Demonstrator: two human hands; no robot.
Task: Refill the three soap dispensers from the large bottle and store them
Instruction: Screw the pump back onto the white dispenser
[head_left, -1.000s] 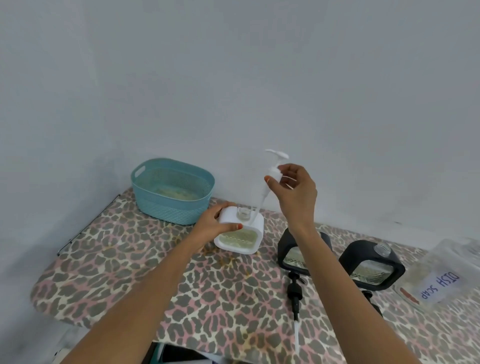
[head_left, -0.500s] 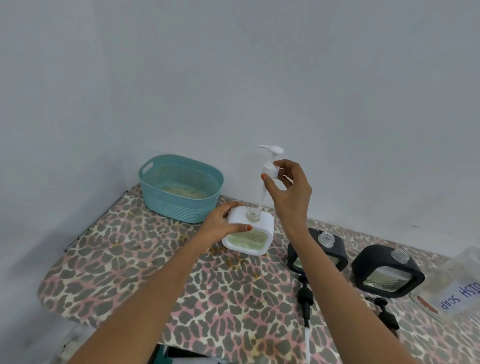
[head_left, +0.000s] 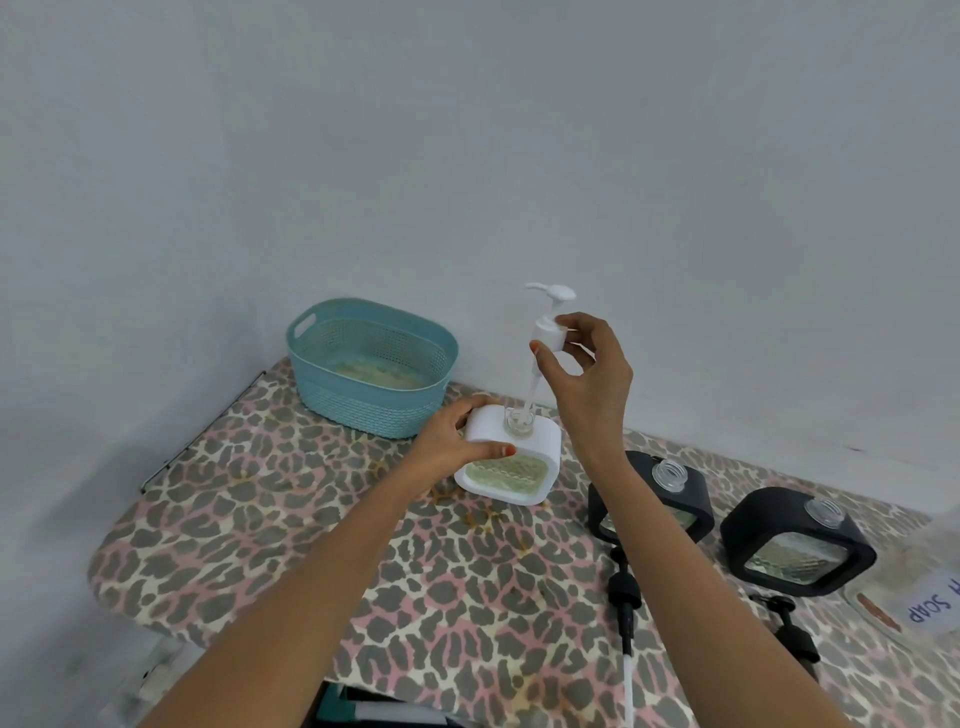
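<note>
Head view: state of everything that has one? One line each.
white dispenser, upright, uncapped, tube in neck
white pump, raised, unscrewed
left hand, grips white dispenser
right hand, pinches white pump
left black dispenser, uncapped
right black dispenser, uncapped
left black pump, detached, lying flat
right black pump, detached, lying flat
basket, upright, no dispenser inside
large bottle, mostly out of frame, cap unseen

A home — leopard-print ironing board (head_left: 249, 525), teal basket (head_left: 363, 410), plain wall (head_left: 467, 156).

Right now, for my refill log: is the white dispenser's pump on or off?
Off. The right hand holds the white pump raised, only its tube in the white dispenser's open neck; the left hand grips the body.
</note>
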